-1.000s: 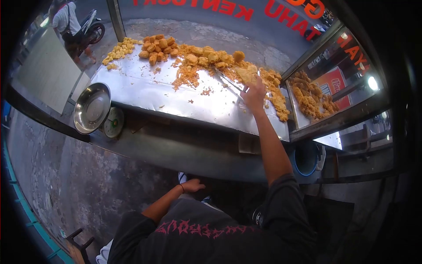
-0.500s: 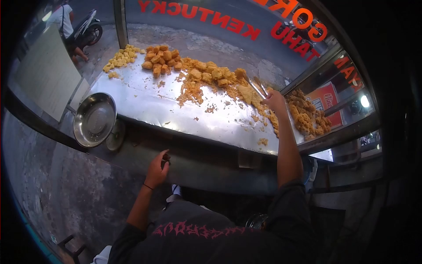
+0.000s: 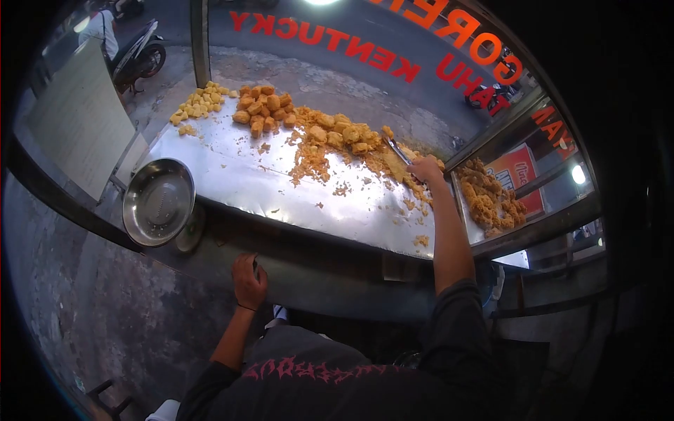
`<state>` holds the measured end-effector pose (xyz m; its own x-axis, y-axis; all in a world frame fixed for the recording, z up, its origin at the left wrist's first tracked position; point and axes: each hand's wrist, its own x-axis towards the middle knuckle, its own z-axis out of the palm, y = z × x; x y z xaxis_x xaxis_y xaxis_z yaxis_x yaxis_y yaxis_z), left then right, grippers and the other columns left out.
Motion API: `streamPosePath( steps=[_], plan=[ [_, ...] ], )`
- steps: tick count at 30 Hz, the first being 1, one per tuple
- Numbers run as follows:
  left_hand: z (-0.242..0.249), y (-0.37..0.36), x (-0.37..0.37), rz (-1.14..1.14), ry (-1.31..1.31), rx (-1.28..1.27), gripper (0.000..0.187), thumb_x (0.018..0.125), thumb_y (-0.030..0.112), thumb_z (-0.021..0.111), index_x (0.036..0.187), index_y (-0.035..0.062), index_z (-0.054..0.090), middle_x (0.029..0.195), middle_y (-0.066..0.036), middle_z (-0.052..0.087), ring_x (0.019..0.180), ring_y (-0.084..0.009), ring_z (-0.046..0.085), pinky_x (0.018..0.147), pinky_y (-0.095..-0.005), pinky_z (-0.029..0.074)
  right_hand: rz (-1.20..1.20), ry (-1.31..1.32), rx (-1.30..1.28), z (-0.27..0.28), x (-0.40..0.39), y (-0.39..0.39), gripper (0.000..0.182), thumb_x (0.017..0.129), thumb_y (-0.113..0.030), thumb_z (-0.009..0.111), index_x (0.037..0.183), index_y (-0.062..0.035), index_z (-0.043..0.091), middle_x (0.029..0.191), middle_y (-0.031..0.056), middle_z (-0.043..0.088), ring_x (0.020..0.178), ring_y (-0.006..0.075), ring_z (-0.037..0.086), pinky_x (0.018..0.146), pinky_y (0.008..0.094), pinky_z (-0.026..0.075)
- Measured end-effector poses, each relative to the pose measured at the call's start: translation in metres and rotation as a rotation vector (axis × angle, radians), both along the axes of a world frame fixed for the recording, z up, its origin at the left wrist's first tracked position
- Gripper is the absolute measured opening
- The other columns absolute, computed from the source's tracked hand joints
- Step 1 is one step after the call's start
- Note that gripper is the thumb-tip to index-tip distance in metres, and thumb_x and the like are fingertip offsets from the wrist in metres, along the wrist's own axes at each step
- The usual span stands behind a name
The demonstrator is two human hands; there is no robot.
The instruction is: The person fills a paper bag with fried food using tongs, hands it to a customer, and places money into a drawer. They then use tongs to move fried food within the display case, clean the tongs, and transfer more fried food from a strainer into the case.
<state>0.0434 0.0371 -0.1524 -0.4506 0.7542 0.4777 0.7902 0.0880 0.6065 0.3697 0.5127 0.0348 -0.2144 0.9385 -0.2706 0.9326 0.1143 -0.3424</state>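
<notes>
My right hand (image 3: 425,169) is wrapped round the handle of metal tongs (image 3: 400,151), reaching over the far right part of the metal counter (image 3: 239,165). The tong tips are at a small fried piece (image 3: 387,131), beside a row of battered fried pieces (image 3: 344,133) and loose golden crumbs (image 3: 309,165). Low in front of the counter, my left hand (image 3: 249,282) has its fingers curled, with something dark showing by the thumb; I cannot tell what it is.
A steel bowl (image 3: 159,202) stands off the counter's left end. Browned cubes (image 3: 265,109) and pale yellow cubes (image 3: 201,103) lie at the back left. More fried pieces (image 3: 484,196) sit behind the right-hand frame post. Lettered glass (image 3: 330,38) encloses the far side.
The tongs' arms have come closer together, and my right hand has shifted slightly left and down. My left hand has turned and dropped lower, its fingers more curled. The view has tilted a little.
</notes>
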Motion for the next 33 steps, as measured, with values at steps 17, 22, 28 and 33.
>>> streamPosePath(
  steps=[17,22,28,33],
  plan=[
    [0.001,0.003,0.010,0.081,0.055,-0.180,0.038,0.086,0.010,0.064,0.122,-0.0001,0.058,0.125,-0.019,0.059,0.127,-0.0381,0.052,0.109,-0.0506,0.040,0.283,-0.051,0.240,0.090,-0.078,-0.132,0.051,0.083,-0.028,0.079,0.124,-0.0002,0.069,0.092,0.0206,0.074,0.080,0.0310,0.072,0.079,0.0428,0.056],
    [0.000,0.004,0.011,0.062,0.064,-0.182,0.038,0.085,0.008,0.063,0.122,-0.0018,0.058,0.125,-0.021,0.059,0.126,-0.0404,0.052,0.108,-0.0520,0.039,0.276,0.092,0.029,0.056,-0.170,-0.094,0.034,0.075,-0.025,0.079,0.095,0.0019,0.076,0.091,0.0229,0.075,0.091,0.0348,0.075,0.080,0.0446,0.059],
    [0.007,0.006,0.016,0.074,0.078,-0.196,0.035,0.086,0.006,0.061,0.121,-0.0028,0.059,0.124,-0.022,0.059,0.124,-0.0416,0.052,0.107,-0.0520,0.040,0.160,0.067,0.268,-0.007,-0.210,-0.076,0.024,0.081,-0.009,0.070,0.103,0.0011,0.077,0.102,0.0213,0.076,0.098,0.0374,0.075,0.085,0.0463,0.061],
    [0.015,0.006,0.016,0.064,0.055,-0.241,0.031,0.087,0.007,0.059,0.116,-0.0033,0.060,0.123,-0.022,0.058,0.122,-0.0408,0.053,0.106,-0.0518,0.040,0.157,0.041,0.298,-0.018,-0.197,-0.077,0.023,0.083,-0.007,0.068,0.103,-0.0015,0.077,0.101,0.0200,0.076,0.097,0.0365,0.075,0.083,0.0466,0.061]
  ],
)
